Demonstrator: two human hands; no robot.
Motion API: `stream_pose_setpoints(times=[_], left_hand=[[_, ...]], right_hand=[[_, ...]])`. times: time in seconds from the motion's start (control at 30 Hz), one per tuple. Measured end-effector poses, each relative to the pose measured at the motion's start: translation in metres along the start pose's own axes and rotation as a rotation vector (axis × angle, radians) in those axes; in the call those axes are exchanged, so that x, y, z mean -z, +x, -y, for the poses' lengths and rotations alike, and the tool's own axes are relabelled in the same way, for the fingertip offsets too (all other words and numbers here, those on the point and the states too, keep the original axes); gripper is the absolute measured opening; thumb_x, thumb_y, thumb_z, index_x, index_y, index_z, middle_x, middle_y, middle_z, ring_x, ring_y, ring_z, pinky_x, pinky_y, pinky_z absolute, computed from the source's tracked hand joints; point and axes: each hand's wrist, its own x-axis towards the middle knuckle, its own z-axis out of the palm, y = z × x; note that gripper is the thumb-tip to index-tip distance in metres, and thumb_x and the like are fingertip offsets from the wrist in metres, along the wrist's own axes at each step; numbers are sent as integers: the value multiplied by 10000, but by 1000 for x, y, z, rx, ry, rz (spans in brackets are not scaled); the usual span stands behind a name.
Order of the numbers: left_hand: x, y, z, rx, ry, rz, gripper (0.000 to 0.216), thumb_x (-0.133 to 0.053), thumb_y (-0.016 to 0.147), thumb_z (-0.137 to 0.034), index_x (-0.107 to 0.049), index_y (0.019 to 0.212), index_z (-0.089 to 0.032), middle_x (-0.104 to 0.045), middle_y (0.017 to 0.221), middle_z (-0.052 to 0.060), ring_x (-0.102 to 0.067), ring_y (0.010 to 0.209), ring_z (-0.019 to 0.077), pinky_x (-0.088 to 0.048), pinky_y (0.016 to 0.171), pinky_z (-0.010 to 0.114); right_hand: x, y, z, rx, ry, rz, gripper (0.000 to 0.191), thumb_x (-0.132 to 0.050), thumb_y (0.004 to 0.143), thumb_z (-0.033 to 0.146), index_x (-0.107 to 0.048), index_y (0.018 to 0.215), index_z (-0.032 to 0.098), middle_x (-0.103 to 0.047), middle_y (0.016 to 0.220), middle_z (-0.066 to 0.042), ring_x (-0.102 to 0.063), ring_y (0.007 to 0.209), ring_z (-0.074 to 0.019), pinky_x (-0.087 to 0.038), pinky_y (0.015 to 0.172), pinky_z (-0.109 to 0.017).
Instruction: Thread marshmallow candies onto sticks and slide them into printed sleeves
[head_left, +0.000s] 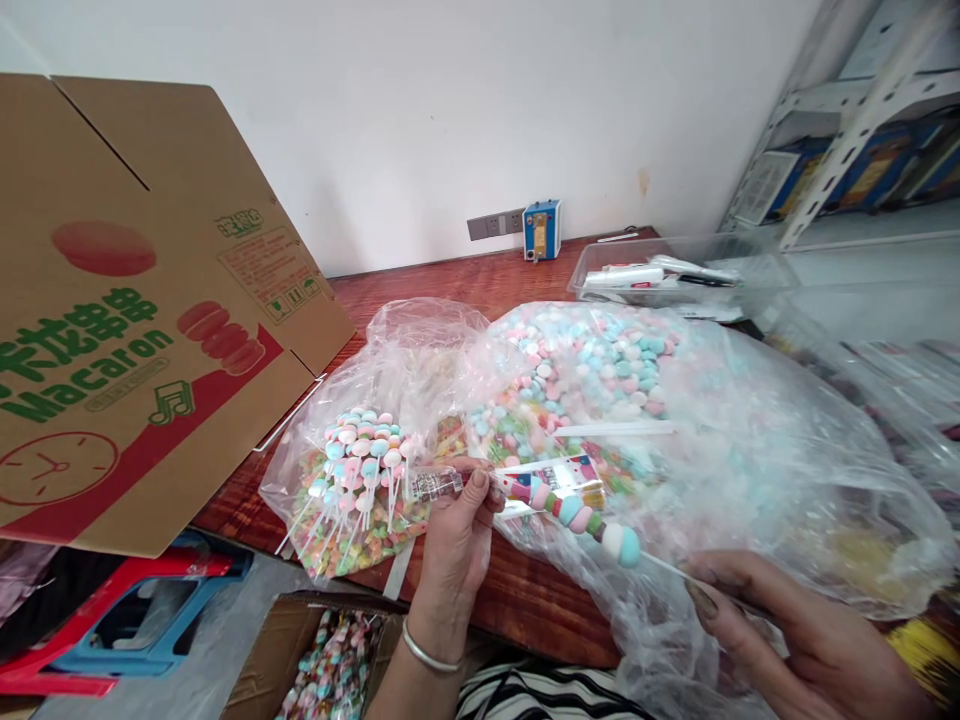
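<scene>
My right hand [795, 625] pinches the white stick of a candy skewer [576, 516] between thumb and fingers. Pastel pink, white, blue and green candies are threaded along it, and it tilts up to the left. At the skewer's far end, my left hand [459, 525] is closed on a clear printed wrapper [436, 484]. Whether the skewer's tip is inside the wrapper I cannot tell. Just behind the skewer lies a flat printed packet [551, 474]. To the left, several finished candy skewers [364, 450] rest in a pile on a plastic bag [412, 325].
A large clear bag of loose pastel candies [600, 355] covers the table's right half. A cardboard box [142, 190] stands at left; an open carton of wrapped candy [330, 665] sits below. Behind are a clear tray [645, 275], a blue device [541, 230] and shelving [840, 100].
</scene>
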Motion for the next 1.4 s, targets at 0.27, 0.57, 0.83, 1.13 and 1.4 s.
stream_pose_setpoints(times=[0.27,0.57,0.83,1.13,1.4], left_hand=[[-3,2,7,42,-7,-22,201,-813,699,-205,-664,828,-163,-632,727,-27,-566,587,63,-475,565,176],[2,2,9,5,-12,-10,219,-835,667,-200,-681,821,-177,-683,803,-16,-634,742,88,-525,745,203],[-8,4,9,113,-38,-18,224,-846,645,-233,-688,784,-156,-703,764,2,-652,699,109,-527,671,207],[-21,8,12,169,-18,-78,187,-805,674,-221,-651,729,-132,-681,750,15,-650,699,115,-545,717,238],[-42,8,24,229,-203,-55,166,-739,776,-252,-608,786,-149,-509,604,-55,-511,533,59,-533,709,251]], right_hand=[[-13,-3,13,-20,87,-173,158,-584,855,405,-672,886,278,-677,755,-14,-637,591,-165,-503,437,-202],[-19,-2,10,-249,528,126,332,-519,909,541,-588,858,220,-432,506,60,-363,411,-91,-314,380,-195],[-52,-6,6,-456,871,327,370,-468,939,561,-553,863,210,-284,379,135,-211,315,-50,-288,416,-207],[-58,-3,20,-57,223,112,276,-439,971,416,-589,855,216,-532,608,40,-498,524,-113,-377,488,-210],[-71,6,11,552,-380,-311,140,-450,959,155,-561,1044,165,-676,684,-27,-597,545,-164,-447,562,-278]])
